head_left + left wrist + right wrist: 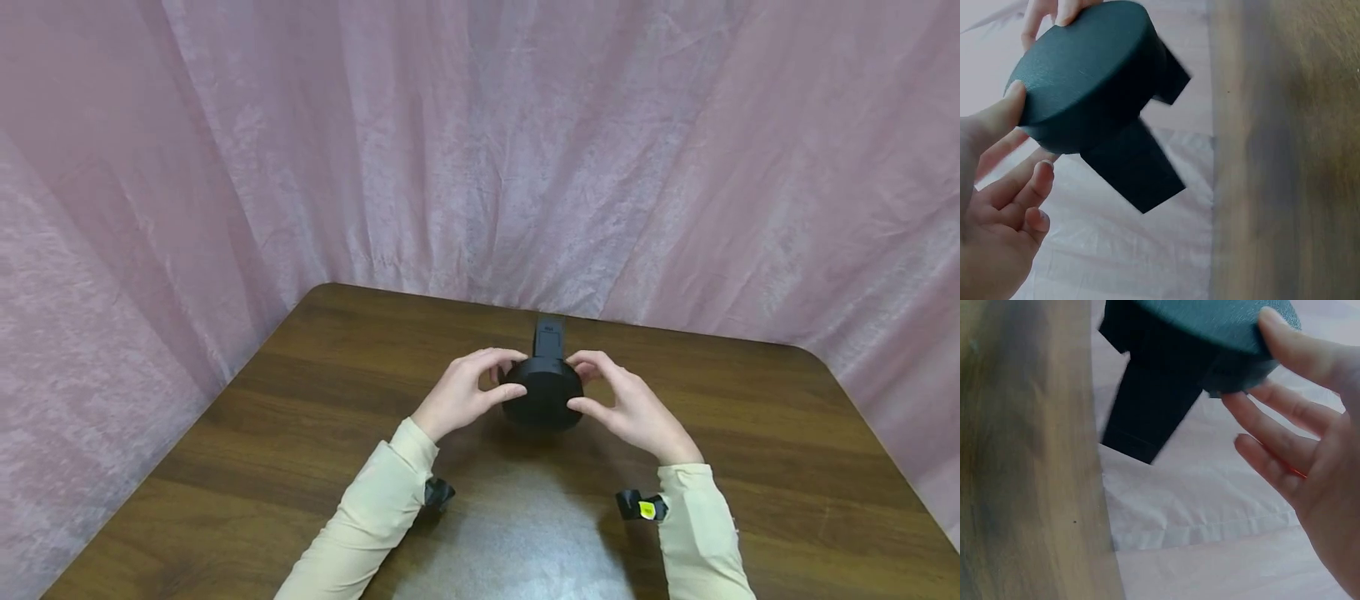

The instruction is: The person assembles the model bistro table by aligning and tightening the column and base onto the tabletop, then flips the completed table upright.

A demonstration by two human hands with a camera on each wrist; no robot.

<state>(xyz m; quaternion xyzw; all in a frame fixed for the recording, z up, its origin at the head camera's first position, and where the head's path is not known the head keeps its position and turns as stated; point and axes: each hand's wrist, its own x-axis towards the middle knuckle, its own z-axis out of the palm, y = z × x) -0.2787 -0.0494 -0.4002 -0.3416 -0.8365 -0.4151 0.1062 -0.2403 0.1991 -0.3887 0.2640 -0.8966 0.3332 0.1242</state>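
Note:
Between both hands is a black object (543, 397) with a thick round disc and flat, blocky legs. One leg (549, 338), with small markings, points toward the curtain in the head view. My left hand (459, 395) grips the disc's left side, thumb on its face and fingers behind the rim. On the opposite side my right hand (632, 410) holds it the same way. Two legs show in the left wrist view, the longer leg (1135, 164) angled down. In the right wrist view a leg (1150, 409) hangs clear of the table.
A brown wood-grain table (315, 400) lies under the hands, with rounded far corners. Pink curtains (480, 150) hang along its back and sides. Dark wrist devices (438, 493) stick inward from the pale sleeves (375, 500).

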